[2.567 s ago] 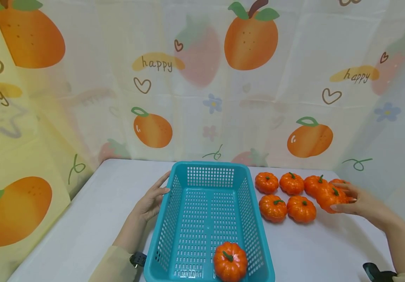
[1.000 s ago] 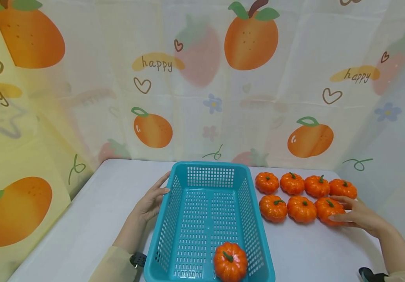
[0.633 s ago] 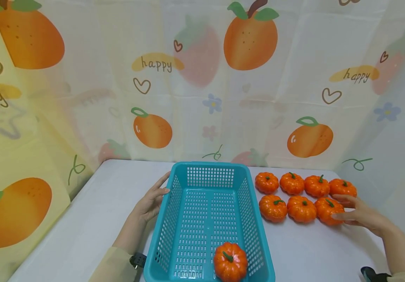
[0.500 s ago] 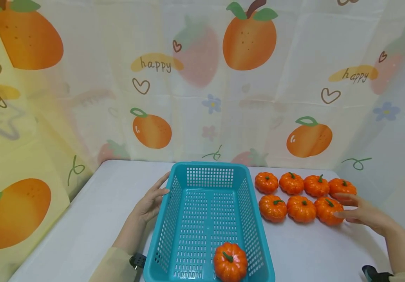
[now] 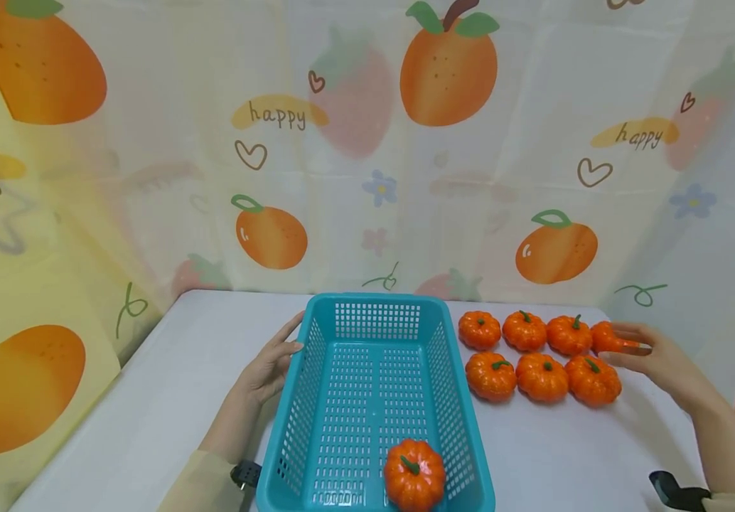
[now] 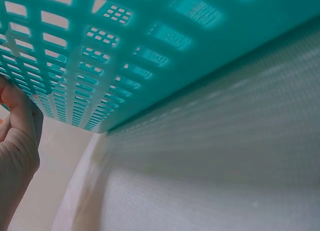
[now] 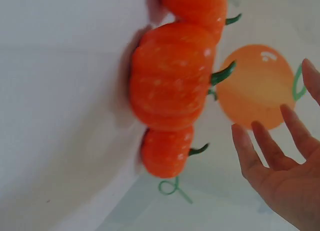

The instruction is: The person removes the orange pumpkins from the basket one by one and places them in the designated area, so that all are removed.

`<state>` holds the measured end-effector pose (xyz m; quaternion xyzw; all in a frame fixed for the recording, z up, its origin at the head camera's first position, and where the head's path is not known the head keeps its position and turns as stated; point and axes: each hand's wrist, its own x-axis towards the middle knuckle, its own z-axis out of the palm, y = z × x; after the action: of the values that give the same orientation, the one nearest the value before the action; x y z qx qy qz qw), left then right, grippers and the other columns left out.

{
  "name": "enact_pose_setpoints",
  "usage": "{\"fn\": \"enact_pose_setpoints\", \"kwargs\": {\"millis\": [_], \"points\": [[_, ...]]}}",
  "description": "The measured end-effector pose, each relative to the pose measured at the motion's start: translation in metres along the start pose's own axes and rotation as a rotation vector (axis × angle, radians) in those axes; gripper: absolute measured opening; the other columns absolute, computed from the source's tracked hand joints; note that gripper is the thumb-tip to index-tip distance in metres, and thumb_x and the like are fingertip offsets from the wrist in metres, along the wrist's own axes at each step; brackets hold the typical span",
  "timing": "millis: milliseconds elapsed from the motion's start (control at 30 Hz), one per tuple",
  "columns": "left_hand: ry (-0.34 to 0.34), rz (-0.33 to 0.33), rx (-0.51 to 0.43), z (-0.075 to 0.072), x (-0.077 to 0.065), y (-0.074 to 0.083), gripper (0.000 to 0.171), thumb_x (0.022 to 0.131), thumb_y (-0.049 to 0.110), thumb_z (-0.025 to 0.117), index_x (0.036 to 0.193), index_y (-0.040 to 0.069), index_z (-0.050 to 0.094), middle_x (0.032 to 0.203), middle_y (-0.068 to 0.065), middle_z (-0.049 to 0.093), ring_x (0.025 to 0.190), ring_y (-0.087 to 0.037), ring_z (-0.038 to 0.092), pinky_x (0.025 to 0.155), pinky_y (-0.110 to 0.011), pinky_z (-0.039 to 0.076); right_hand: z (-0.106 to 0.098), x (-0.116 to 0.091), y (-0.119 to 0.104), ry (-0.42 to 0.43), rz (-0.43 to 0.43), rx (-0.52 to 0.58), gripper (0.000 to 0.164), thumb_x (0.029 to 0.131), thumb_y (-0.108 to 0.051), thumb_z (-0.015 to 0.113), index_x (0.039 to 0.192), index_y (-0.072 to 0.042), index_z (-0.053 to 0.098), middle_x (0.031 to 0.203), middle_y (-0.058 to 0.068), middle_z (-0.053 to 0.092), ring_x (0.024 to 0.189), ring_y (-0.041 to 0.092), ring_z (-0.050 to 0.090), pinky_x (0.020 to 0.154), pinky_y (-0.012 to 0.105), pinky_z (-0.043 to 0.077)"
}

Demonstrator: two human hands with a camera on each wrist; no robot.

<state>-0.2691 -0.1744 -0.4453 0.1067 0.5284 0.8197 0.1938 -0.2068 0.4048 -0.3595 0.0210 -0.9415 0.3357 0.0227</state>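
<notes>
A turquoise perforated plastic basket [image 5: 377, 320] stands on the white table, one small orange toy pumpkin [image 5: 414, 475] lying in its near right corner. My left hand [image 5: 268, 370] holds the basket's left rim; the left wrist view shows a bent finger at the basket wall [image 6: 165, 66]. To the right of the basket, more pumpkins form two rows. My right hand [image 5: 662, 363] is at the back row's rightmost pumpkin [image 5: 603, 337], partly covering it. In the right wrist view this hand [image 7: 287, 178] has spread fingers, apart from the pumpkins [image 7: 172, 76].
The front row's rightmost pumpkin [image 5: 593, 382] sits just in front of the right hand. Other pumpkins [image 5: 491, 377] stand close to the basket's right side. A fruit-printed curtain [image 5: 374, 213] hangs behind the table [image 5: 572, 455].
My right hand set a pumpkin down at the front row's right end and let it go. It then moved back to the back row's rightmost pumpkin. The left hand stayed on the basket.
</notes>
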Motion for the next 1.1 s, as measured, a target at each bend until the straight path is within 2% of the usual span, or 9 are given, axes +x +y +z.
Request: {"fn": "enact_pose_setpoints", "kwargs": {"millis": [33,100,167,333,533,600,767,967,1100], "points": [[0.001,0.005,-0.002,-0.001,0.001,-0.001,0.072,0.101,0.001,0.040,0.160,0.024,0.006,0.131,-0.006,0.051,0.096,-0.010,0.067,0.079,-0.025,0.061,-0.002,0.010,0.011,-0.041,0.010,0.007,0.058,0.096,-0.040,0.061,0.148,-0.027,0.039,0.143,0.034,0.040,0.118,0.051,0.047,0.087,0.063,0.049],[0.003,0.011,-0.013,-0.004,0.002,-0.003,0.071,0.101,0.001,0.041,0.160,0.024,0.008,0.131,-0.006,0.051,0.095,-0.011,0.067,0.078,-0.025,0.061,-0.003,0.025,0.026,-0.091,0.015,0.015,0.075,0.094,-0.041,0.063,0.151,-0.002,0.031,0.150,0.033,0.035,0.126,0.053,0.042,0.091,0.067,0.047],[0.010,0.019,-0.016,-0.006,0.004,-0.006,0.071,0.101,0.001,0.041,0.160,0.025,0.010,0.129,-0.006,0.053,0.094,-0.011,0.067,0.078,-0.026,0.061,0.001,0.029,0.021,-0.087,-0.007,0.011,0.075,0.093,-0.039,0.065,0.150,-0.003,0.033,0.149,0.031,0.038,0.126,0.052,0.044,0.090,0.064,0.050],[0.030,0.023,-0.013,-0.007,0.005,-0.009,0.070,0.100,0.002,0.042,0.159,0.026,0.013,0.128,-0.005,0.055,0.094,-0.012,0.068,0.077,-0.026,0.061,0.008,0.024,-0.015,-0.084,-0.051,0.018,0.073,0.091,-0.042,0.067,0.149,-0.008,0.038,0.148,0.026,0.044,0.129,0.049,0.045,0.091,0.061,0.052],[0.041,0.007,-0.017,0.000,0.002,-0.003,0.071,0.100,0.000,0.042,0.160,0.025,0.011,0.130,-0.007,0.053,0.096,-0.013,0.068,0.079,-0.027,0.061,0.014,0.022,-0.042,-0.113,-0.103,0.039,0.069,0.090,-0.042,0.069,0.148,-0.016,0.042,0.144,0.020,0.050,0.129,0.043,0.047,0.084,0.035,0.056],[0.039,0.005,-0.007,0.002,0.001,0.000,0.072,0.100,0.001,0.043,0.160,0.024,0.010,0.131,-0.007,0.052,0.098,-0.013,0.067,0.080,-0.027,0.061,0.017,0.021,-0.051,-0.123,-0.120,0.053,0.067,0.090,-0.041,0.070,0.147,-0.018,0.043,0.144,0.017,0.050,0.128,0.040,0.048,0.081,0.030,0.055],[0.037,0.000,-0.001,0.003,0.000,0.002,0.072,0.100,0.001,0.043,0.160,0.024,0.010,0.133,-0.007,0.051,0.099,-0.013,0.067,0.081,-0.028,0.061,0.027,0.018,-0.072,-0.145,-0.185,0.091,0.061,0.089,-0.036,0.071,0.143,-0.020,0.046,0.144,0.013,0.051,0.130,0.039,0.048,0.084,0.038,0.058],[0.035,0.005,-0.029,0.000,0.002,-0.002,0.072,0.100,0.000,0.042,0.160,0.025,0.011,0.131,-0.007,0.053,0.099,-0.014,0.067,0.080,-0.028,0.062,0.042,0.014,-0.094,-0.201,-0.249,0.148,0.057,0.088,-0.031,0.073,0.139,-0.023,0.050,0.142,0.010,0.054,0.128,0.037,0.051,0.085,0.032,0.059],[0.039,0.015,-0.029,-0.003,0.003,-0.005,0.071,0.100,0.001,0.043,0.159,0.026,0.014,0.131,-0.007,0.053,0.099,-0.014,0.068,0.080,-0.030,0.062,0.053,0.008,-0.109,-0.252,-0.266,0.170,0.056,0.086,-0.033,0.075,0.137,-0.028,0.052,0.142,0.010,0.053,0.129,0.040,0.051,0.093,0.044,0.058]]}}
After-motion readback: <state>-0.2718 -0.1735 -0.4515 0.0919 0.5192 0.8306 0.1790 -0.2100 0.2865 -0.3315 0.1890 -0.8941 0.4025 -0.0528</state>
